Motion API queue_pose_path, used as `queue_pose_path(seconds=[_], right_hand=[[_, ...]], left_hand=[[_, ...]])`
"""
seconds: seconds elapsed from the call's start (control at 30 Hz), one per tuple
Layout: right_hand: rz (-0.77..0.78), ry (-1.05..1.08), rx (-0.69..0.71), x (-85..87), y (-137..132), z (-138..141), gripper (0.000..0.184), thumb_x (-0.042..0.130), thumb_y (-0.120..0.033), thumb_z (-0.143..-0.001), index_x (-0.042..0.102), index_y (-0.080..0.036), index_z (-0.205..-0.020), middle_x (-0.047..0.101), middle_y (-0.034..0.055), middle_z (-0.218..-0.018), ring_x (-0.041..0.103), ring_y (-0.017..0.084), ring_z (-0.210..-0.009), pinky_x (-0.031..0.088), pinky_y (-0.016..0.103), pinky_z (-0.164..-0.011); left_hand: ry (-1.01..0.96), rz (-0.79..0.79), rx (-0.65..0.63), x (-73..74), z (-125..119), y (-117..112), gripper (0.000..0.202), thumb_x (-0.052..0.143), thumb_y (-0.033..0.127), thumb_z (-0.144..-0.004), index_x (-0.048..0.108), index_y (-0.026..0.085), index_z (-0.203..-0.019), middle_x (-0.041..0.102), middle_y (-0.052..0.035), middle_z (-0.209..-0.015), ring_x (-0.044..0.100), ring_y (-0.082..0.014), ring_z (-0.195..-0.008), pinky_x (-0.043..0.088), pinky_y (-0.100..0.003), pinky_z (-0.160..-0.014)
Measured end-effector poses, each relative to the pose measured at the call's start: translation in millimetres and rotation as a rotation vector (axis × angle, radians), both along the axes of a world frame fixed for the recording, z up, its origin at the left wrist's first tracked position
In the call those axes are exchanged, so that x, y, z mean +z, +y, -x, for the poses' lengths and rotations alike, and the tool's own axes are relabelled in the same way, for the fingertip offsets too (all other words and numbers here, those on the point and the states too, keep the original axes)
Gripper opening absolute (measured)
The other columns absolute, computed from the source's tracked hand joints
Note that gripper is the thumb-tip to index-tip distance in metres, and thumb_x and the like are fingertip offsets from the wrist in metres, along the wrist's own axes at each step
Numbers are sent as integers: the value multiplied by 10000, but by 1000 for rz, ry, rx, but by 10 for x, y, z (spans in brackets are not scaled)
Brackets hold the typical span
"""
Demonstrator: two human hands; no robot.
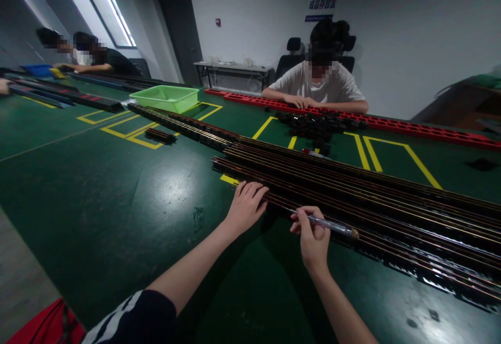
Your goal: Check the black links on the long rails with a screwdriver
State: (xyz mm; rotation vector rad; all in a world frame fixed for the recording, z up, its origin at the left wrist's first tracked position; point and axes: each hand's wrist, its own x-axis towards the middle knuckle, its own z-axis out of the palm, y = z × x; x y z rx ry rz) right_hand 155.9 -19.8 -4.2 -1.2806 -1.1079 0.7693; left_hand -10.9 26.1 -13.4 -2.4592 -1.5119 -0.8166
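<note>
While the left hand [247, 201] rests, fingers down, at the near edge of long dark strips [371, 200] on a green table [97, 192], its grip unclear, the right hand [314, 237], apart, clasps a clear-handled tool [332, 225]; tip work seems underway, calling for steady aim.

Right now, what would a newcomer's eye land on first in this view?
Probably the bright green basket, left of the middle on the green table, beside the far end of the long dark strips. Next, the red rack along the far side, in front of a person. Nearest, the right hand holds a clear-handled tool at the strips' near edge, the left hand beside it.
</note>
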Motion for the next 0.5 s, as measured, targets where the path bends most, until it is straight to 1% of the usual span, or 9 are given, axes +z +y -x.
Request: queue_pose_path(seconds=[0.27,0.5], right_hand=[[5,11,3,-7,3,2,273,558,-446,-798,532,-175,-786,608,8,-643,534,104,-437,417,220,-425],[2,-10,-15,8,-5,20,249,550,-422,-810,532,-175,-783,606,4,-639,526,94,-438,410,204,-429]], left_hand=[[32,-2,6,19,-12,-19,299,455,211,-871,499,192,-1166,562,-59,-1198,462,-208,-1168,245,-420,-1056],[7,5,36,31,-17,-31,314,433,163,-859,515,196,-1160,565,-68,-1201,471,-208,-1165,247,-424,-1056]])
